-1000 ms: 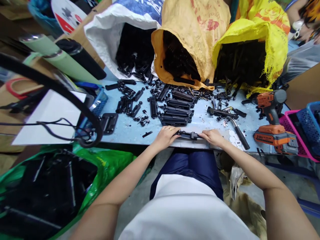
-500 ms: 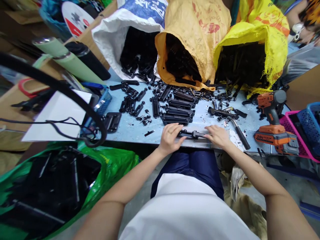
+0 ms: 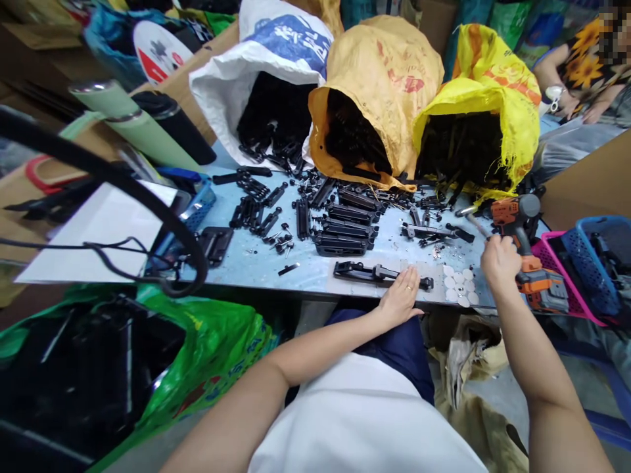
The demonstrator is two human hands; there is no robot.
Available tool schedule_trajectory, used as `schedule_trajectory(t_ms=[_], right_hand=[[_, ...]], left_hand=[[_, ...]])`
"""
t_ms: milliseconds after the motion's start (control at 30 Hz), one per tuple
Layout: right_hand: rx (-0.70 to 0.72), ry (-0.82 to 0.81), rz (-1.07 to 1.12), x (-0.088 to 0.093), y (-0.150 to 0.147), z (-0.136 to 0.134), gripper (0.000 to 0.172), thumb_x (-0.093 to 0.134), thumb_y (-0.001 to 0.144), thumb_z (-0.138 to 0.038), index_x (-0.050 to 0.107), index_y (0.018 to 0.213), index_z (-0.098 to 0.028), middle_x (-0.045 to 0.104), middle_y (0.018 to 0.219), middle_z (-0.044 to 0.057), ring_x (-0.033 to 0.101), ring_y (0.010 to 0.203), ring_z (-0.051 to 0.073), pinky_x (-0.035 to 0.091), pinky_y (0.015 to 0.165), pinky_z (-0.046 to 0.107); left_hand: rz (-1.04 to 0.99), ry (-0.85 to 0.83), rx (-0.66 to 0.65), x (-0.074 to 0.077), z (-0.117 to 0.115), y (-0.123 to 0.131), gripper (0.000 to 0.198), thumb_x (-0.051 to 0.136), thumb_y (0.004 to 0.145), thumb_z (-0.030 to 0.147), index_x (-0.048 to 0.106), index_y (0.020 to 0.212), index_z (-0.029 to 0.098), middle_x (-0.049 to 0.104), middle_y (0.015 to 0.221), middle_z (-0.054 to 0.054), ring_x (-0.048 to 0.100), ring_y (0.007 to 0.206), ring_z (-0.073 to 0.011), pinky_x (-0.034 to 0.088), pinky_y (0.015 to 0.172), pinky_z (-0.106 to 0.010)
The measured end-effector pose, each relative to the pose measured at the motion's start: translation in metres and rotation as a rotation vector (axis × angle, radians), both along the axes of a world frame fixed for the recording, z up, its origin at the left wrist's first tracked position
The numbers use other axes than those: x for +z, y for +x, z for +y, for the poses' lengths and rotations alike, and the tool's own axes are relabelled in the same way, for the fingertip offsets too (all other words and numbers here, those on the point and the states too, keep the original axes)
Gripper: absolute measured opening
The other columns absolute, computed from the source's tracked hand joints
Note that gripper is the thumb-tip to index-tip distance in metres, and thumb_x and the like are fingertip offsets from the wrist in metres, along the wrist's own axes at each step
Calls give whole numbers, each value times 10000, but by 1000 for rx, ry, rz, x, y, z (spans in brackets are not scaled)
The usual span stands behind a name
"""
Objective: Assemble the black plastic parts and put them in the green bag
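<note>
A long black hinged arm (image 3: 362, 271) lies near the table's front edge. My left hand (image 3: 401, 297) is laid over its right part, fingers together across it and thumb out to the near side, holding it against the table. My right hand (image 3: 500, 263) is closed around the handle of a hammer (image 3: 477, 223), whose head points up and to the left. The hammer is off the table, right of the black arm. Round white discs (image 3: 459, 286) lie between my two hands. Behind the arm, similar black arms (image 3: 345, 244) lie side by side.
White (image 3: 217, 85), orange (image 3: 379, 59) and yellow (image 3: 522, 118) sacks of black parts lie open at the back. An orange cordless drill (image 3: 539, 282) and baskets (image 3: 547, 253) stand at right. Loose screws (image 3: 282, 242) are scattered at left. Another person's hands (image 3: 576, 108) show at far right.
My right hand has left the black arm and lifted the hammer from the table. My left hand has slid right, onto the arm's right part. The view has shifted slightly.
</note>
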State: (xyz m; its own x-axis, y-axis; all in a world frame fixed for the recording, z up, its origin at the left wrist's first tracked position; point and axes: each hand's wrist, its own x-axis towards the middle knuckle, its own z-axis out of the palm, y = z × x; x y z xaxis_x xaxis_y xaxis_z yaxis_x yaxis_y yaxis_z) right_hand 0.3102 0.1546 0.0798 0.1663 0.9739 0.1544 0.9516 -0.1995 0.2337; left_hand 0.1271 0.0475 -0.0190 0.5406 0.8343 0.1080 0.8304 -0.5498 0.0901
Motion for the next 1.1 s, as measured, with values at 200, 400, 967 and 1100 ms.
schedule_trajectory(t_ms=[200,400,967,1100], right_hand=[[177,-10,412,-5,-13,-35,432,239,896,-477,534,863,-163,569,701,88,523,570,187,352,532,277],[431,-194,676,1,-44,-109,455,225,865,-578,478,727,-225,518,542,9,483,477,154,346,500,253],[338,-83,53,-46,1,-73,368,334,905,-400,572,952,-124,626,839,148,574,727,238,362,583,302],[887,-72,160,-68,-40,-65,437,440,857,-465,523,1120,-125,555,1148,164,510,1021,256,371,829,358]], left_hand=[[22,-39,63,1,-3,11,864,466,802,569,246,1345,-66,229,1420,-265,180,1344,-314,165,1105,-429],[17,-29,24,-9,-2,12,927,478,766,617,243,1344,-68,251,1412,-263,175,1347,-304,166,1112,-402],[-327,169,411,23,1,-71,577,335,879,528,521,1153,56,626,1062,-209,565,1049,-300,329,977,-508],[-344,100,420,28,-13,-113,413,355,900,451,612,952,132,651,667,-82,635,685,-207,486,725,-347]])
